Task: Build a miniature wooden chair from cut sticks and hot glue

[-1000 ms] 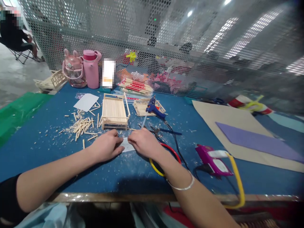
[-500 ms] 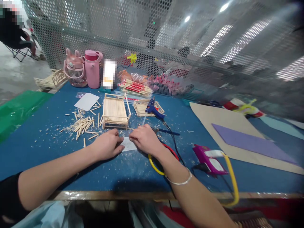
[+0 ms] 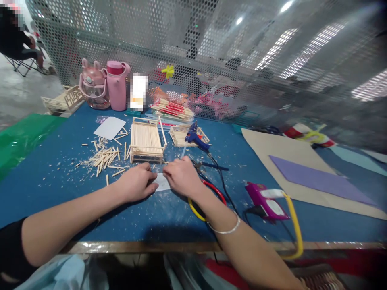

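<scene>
A small white slip of paper lies on the blue table between my hands. My left hand has its fingers curled onto the slip's left end. Over the right end, my right hand pinches with bent fingers, and part of the slip is hidden beneath it. Just beyond them stands a little frame built of wooden sticks. A blue hot glue gun rests on a second, lower stick piece. Red and yellow handled pliers lie partly under my right forearm.
Cut sticks and crumbs are scattered at left beside a white card. Pink bottles stand at the back. A purple device with a yellow strap and a purple sheet on beige board lie right. A person sits far left.
My right hand has shifted very slightly left along the slip. My left hand stays in place, and the view has tilted a little.
</scene>
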### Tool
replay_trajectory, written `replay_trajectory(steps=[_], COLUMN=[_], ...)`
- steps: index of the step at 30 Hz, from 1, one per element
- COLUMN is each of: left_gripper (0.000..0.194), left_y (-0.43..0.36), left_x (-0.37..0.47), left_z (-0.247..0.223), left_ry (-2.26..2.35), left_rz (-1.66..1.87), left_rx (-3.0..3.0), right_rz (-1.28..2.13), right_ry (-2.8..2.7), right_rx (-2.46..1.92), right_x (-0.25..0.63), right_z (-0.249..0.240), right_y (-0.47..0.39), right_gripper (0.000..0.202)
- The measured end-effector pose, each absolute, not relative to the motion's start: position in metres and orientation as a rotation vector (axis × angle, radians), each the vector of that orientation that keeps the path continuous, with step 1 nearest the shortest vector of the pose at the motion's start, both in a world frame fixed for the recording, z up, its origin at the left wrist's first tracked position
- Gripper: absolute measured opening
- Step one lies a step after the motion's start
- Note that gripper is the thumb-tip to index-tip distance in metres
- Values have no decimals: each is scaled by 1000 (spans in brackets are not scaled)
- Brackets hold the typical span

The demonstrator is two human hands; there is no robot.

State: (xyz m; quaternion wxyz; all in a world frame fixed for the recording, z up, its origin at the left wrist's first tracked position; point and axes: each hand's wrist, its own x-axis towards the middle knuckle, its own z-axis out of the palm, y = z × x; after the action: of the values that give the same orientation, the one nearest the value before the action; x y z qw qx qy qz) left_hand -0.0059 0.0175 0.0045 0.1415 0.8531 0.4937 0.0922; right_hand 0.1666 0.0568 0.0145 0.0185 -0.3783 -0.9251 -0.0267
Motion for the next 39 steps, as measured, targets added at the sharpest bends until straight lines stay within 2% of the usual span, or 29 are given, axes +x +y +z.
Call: replay_trajectory(steps=[13, 22, 29, 33, 39], left_gripper=[29, 30, 21, 16, 22], left_y=[18, 18, 11, 5, 5], left_x=[-7, -8, -14, -13, -12], left_z=[5, 1, 0, 2, 5], left_ry=[1426, 1449, 1357, 1291, 1240], left_rz=[282, 361, 926, 929, 873], left_rx=[2443, 2397, 2106, 1905, 1673], right_rz=[-26, 200, 542, 639, 574], right_ry=[-2851, -2623, -2486, -2468, -2383], right_rx=[-1221, -1256, -1012, -884, -812], right_x=[166, 178, 174, 169, 170], right_z=[15, 17, 14, 16, 18], right_y=[51, 63, 52, 43, 39], right_gripper=[23, 20, 8, 6, 11])
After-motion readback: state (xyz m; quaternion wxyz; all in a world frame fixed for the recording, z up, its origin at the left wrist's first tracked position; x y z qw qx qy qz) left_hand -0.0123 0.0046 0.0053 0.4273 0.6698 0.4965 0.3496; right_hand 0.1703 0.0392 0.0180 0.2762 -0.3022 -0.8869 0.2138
